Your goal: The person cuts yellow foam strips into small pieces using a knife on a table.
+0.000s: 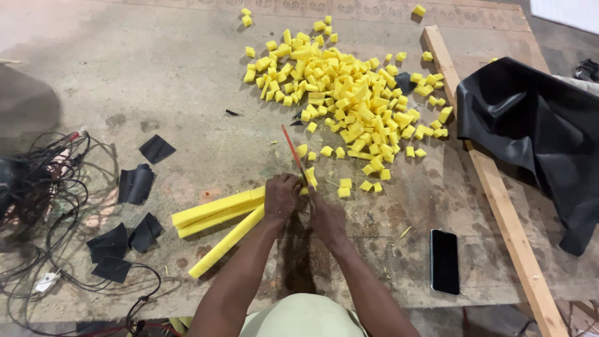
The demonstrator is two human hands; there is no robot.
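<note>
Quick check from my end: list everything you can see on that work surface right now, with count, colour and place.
foam cubes: too many to count, yellow, piled at centre top
foam strips: about three, yellow, long, under the left hand
blade: one, thin, red, slanting up from the hands
black scraps: about six, black, left of the strips
cables: tangle, dark, far left
phone: one, black, lower right
wooden batten: one, pale, along the right
black sheet: one, crumpled, right edge
board: one, worn brown, under it all
left hand: on the strip ends
right hand: at the blade
</note>
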